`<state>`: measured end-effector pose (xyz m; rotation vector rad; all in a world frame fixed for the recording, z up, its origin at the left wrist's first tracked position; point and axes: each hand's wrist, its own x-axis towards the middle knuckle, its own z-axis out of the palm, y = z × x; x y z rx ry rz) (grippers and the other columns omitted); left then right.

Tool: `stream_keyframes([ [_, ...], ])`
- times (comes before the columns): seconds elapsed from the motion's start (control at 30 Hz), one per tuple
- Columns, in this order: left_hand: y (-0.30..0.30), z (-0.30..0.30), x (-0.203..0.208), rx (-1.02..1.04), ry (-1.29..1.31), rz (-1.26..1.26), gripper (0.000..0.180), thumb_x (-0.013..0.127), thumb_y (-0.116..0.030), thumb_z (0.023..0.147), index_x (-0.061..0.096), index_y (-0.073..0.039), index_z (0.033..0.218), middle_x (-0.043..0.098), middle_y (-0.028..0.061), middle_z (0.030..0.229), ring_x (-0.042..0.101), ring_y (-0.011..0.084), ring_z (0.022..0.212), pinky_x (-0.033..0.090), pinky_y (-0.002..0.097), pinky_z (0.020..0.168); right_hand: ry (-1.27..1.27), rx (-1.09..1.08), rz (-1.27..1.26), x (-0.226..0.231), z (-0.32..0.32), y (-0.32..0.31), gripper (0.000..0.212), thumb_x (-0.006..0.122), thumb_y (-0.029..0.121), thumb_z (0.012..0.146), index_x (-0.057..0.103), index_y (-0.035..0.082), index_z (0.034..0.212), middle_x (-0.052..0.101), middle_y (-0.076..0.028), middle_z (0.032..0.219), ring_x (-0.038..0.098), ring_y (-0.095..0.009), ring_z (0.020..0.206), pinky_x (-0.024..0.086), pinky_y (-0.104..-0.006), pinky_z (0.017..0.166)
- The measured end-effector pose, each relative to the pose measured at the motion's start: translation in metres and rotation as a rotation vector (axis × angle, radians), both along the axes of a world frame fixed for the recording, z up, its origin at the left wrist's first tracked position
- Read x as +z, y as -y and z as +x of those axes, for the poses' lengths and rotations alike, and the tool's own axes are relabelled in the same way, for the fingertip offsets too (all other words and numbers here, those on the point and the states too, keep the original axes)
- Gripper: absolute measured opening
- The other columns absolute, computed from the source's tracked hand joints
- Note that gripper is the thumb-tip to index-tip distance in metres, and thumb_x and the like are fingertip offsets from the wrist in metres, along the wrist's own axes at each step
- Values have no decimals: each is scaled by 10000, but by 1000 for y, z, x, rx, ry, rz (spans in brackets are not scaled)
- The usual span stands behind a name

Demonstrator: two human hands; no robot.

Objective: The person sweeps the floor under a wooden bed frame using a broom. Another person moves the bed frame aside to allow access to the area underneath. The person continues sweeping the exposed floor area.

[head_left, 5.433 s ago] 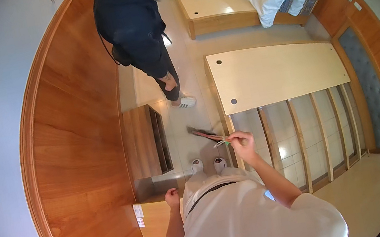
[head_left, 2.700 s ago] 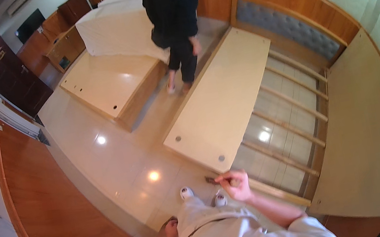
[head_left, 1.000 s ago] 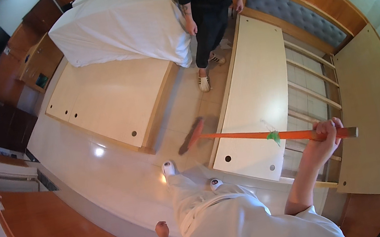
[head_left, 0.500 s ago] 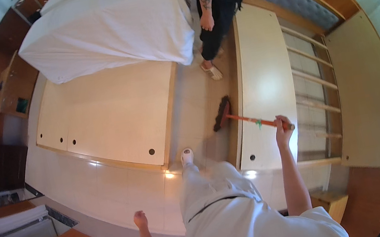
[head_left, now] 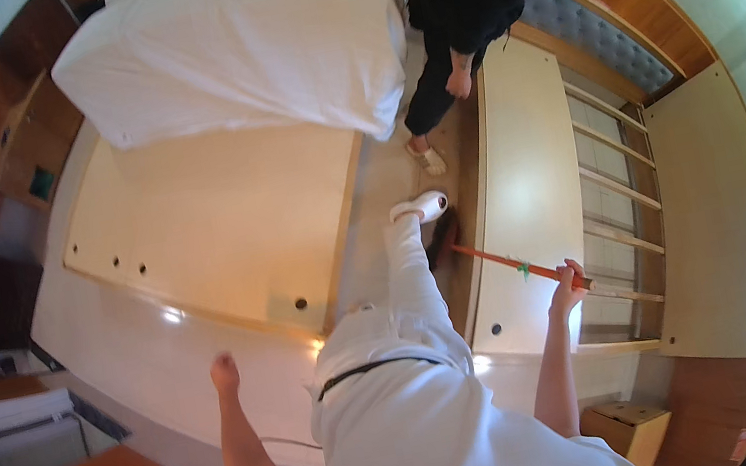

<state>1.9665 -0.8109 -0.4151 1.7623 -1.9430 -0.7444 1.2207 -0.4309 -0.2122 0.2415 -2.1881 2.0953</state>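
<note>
My right hand [head_left: 566, 287] is closed round the upper end of a broom [head_left: 495, 258]. Its orange-red stick slants down across the pale board of an open bed base [head_left: 523, 177], with a green tie partway along. The dark bristle head lies in the shadow on the floor beside the base, partly hidden by my white shoe [head_left: 425, 207]. My left hand [head_left: 224, 372] hangs out to the left over the floor, fingers curled in, with nothing visible in it.
A person in black [head_left: 478, 5] bends beside the slatted base, at the far end of the narrow gap. Left of the gap stands a pale wooden bed base [head_left: 221, 220] with a white-covered mattress [head_left: 250, 45] on it. A small wooden box [head_left: 632, 427] sits at lower right.
I have stepped forward into the gap, one foot now near the broom head. My left hand has swung outward to the left. The other person has bent over the slatted base.
</note>
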Motion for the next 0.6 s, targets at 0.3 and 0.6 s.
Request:
stream_keyframes([
  [0.3,27,90,80,290,249,320,190,607,-109,832,743,-38,944,735,180,940,707,338,887,555,445,823,40,-195,-93,9,9,26,164,520,44,937,640,-12,1035,602,-46,804,580,-133,758,510,-295,753],
  [0.6,39,-199,-83,128,-1210,600,138,580,-94,923,678,-44,1006,706,82,939,652,207,873,546,395,793,-27,-17,-33,35,3,50,150,524,29,934,639,-12,1021,603,-36,775,574,-121,729,482,-276,716],
])
